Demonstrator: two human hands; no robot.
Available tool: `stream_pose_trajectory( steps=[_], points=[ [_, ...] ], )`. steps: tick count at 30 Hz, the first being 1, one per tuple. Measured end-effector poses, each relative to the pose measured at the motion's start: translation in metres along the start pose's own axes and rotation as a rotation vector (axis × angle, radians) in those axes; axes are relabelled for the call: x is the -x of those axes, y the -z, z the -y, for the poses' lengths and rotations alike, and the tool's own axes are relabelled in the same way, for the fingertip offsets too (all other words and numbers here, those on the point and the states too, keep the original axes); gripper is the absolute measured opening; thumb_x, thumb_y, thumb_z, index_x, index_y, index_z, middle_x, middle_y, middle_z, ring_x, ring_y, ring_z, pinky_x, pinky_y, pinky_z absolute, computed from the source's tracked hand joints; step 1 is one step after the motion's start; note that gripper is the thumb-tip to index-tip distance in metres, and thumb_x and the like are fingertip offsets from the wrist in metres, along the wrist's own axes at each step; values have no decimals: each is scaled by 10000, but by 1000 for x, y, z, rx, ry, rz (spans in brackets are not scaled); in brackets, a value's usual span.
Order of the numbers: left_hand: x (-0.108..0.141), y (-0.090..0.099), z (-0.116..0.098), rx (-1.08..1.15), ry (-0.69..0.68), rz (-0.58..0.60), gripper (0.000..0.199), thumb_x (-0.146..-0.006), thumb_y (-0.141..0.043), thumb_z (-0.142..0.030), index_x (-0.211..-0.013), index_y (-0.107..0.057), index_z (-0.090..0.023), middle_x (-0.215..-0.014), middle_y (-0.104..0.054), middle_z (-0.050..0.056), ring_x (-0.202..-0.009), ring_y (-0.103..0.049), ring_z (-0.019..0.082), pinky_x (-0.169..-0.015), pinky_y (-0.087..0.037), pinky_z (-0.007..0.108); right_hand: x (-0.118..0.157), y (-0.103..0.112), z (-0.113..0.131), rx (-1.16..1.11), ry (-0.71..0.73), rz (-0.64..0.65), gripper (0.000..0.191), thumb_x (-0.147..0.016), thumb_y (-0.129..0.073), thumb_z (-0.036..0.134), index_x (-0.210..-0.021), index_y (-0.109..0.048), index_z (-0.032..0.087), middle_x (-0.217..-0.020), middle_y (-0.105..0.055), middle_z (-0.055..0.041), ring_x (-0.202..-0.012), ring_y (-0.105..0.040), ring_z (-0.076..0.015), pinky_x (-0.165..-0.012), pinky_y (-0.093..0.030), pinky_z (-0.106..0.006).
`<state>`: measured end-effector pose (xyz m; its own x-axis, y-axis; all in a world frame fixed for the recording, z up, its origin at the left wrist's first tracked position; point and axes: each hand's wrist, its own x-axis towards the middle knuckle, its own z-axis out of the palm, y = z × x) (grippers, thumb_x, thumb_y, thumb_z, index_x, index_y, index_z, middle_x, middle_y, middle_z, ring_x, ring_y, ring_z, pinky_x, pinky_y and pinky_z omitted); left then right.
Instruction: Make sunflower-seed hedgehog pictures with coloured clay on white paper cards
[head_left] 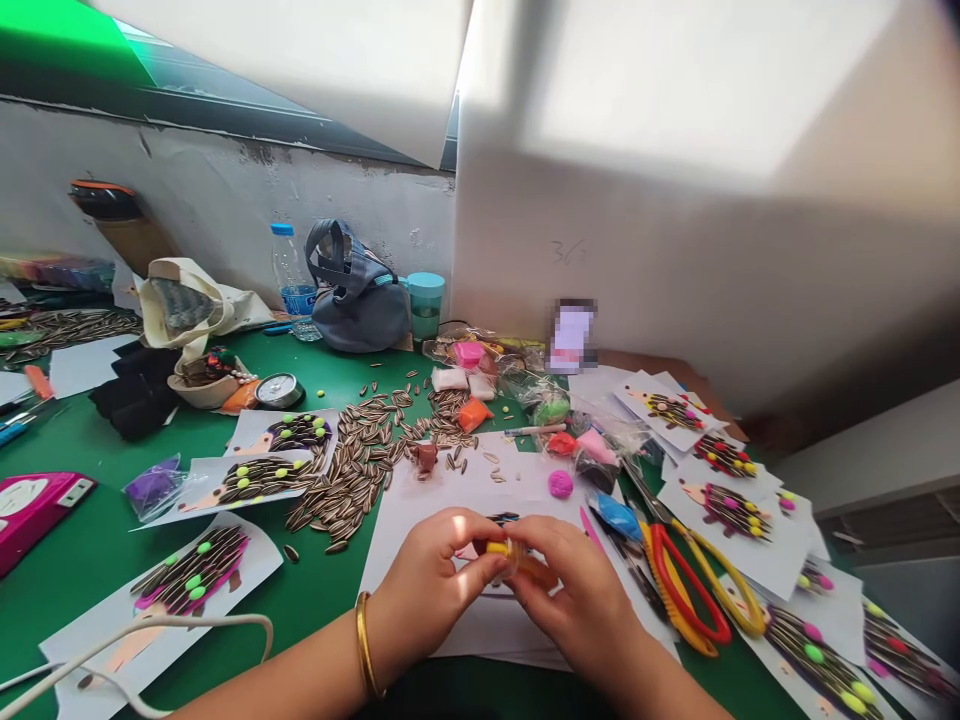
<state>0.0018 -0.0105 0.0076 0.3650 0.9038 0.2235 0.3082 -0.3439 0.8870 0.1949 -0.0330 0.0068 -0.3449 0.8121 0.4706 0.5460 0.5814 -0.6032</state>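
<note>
Between my two hands, above white paper, is a small yellow lump of modelling clay, partly in a clear wrapper. My left hand, with a gold bangle at the wrist, pinches it between thumb and fingers. On the other side, my right hand has its fingertips closed on the wrapper. A picture with dark seeds lies under the fingers, mostly hidden. Just beyond are a brown clay lump and a bright magenta clay ball.
A pile of sunflower seeds spreads across the green table. Hedgehog pictures overlap at right; another hedgehog picture lies at left. Scissors rest beside my right hand. A water bottle and a blue-grey bag stand by the wall.
</note>
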Motion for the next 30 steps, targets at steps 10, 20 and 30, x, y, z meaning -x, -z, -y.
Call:
stream_pose_trajectory(
  steps=[10, 20, 30],
  points=[
    [0, 1, 4, -2, 2, 21, 122, -849, -688, -314, -915, -732, -221, -834, -743, 15, -776, -678, 155, -739, -527, 258, 2, 1, 3, -114, -75, 25, 180, -870, -534, 109, -974, -599, 240, -883, -656, -37, -816, -613, -179, -721, -504, -305],
    [-2, 1, -1, 86, -27, 4, 72, -854, -686, -258, -900, -702, -204, -817, -732, 15, -749, -681, 145, -710, -543, 245, 4, 1, -3, -159, -287, -17, 150, -877, -642, 302, -1001, -588, 236, -913, -670, -34, -800, -626, -171, -706, -504, -261],
    [1, 3, 6, -212, -460, -50, 197, -878, -635, -150, -1054, -672, -232, -898, -704, 47, -833, -649, 158, -756, -534, 278, 1, 2, 7, -409, -489, 115, 145, -883, -609, 342, -866, -556, 208, -794, -557, 6, -703, -510, -129, -624, -445, -221]
  ],
)
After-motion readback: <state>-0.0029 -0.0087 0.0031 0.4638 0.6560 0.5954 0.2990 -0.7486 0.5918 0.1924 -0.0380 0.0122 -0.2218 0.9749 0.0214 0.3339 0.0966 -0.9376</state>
